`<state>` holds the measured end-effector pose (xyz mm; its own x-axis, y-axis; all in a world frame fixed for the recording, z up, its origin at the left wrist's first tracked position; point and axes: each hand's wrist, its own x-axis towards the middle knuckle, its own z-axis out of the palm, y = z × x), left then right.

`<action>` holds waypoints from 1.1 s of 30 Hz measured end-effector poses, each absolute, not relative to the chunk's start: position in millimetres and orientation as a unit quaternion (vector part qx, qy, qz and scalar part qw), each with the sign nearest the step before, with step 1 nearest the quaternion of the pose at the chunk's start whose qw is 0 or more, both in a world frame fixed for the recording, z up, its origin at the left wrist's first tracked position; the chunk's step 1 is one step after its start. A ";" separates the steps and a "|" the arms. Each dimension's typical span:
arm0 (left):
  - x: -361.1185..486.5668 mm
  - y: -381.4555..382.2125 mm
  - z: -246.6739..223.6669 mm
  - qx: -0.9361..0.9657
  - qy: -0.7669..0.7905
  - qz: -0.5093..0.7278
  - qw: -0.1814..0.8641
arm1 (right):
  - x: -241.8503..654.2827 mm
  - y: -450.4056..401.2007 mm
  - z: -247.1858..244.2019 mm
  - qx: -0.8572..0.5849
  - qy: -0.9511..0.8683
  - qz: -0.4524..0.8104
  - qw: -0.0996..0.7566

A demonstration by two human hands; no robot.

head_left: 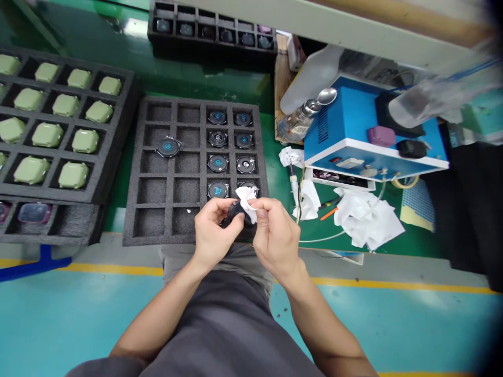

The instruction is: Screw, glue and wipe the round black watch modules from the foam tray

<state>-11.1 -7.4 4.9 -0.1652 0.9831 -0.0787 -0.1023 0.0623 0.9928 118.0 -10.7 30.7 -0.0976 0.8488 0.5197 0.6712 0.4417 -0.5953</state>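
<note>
My left hand grips a dark round watch body between thumb and fingers, above the near edge of a black foam tray. Pinched in my right hand is a crumpled white tissue, which touches the watch body and covers part of it. Several round watch bodies sit in the tray's two right columns, some with lit blue marks. Another watch body rests across the dividers on the left side. The underside of the held watch is hidden.
Green square cases fill a foam tray at the left. Behind stands another foam tray. To the right are a blue machine, a pump bottle, a syringe, crumpled tissues and an orange-tipped tool.
</note>
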 end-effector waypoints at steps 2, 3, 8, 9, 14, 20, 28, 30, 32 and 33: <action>-10.7 -7.2 6.6 0.399 0.534 0.552 0.502 | 118.5 -12.4 30.1 -0.536 -0.722 0.108 0.424; -10.4 -7.3 7.1 0.395 0.534 0.553 0.503 | 118.8 -13.3 29.6 -0.544 -0.716 0.112 0.424; -8.4 -8.5 7.3 0.390 0.539 0.565 0.487 | 117.0 -17.7 28.2 -0.575 -0.676 0.137 0.440; -8.0 -8.7 7.1 0.389 0.540 0.569 0.483 | 116.1 -18.4 28.1 -0.581 -0.667 0.142 0.444; -6.5 -8.0 5.2 0.384 0.525 0.608 0.456 | 112.7 -22.0 26.2 -0.610 -0.619 0.181 0.461; -9.2 -6.0 -0.1 0.365 0.510 0.646 0.435 | 116.7 -24.1 16.0 -0.619 -0.528 0.333 0.476; -22.4 -1.6 -2.3 0.307 0.467 0.628 0.542 | 140.7 -7.7 19.0 -0.493 -0.295 0.591 0.567; -24.3 -1.2 -1.1 0.299 0.454 0.624 0.561 | 146.7 -5.1 23.6 -0.500 -0.283 0.585 0.573; -25.3 -1.5 0.5 0.293 0.445 0.625 0.571 | 152.0 -1.3 27.8 -0.509 -0.288 0.569 0.578; -25.6 -1.8 1.3 0.291 0.441 0.625 0.574 | 154.4 1.7 30.0 -0.510 -0.295 0.565 0.578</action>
<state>-25.6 -1.8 1.3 -0.1715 0.9748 -0.1424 -0.4605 0.0484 0.8863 154.4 1.7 30.0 0.1887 0.9535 -0.2351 -0.3516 -0.1579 -0.9227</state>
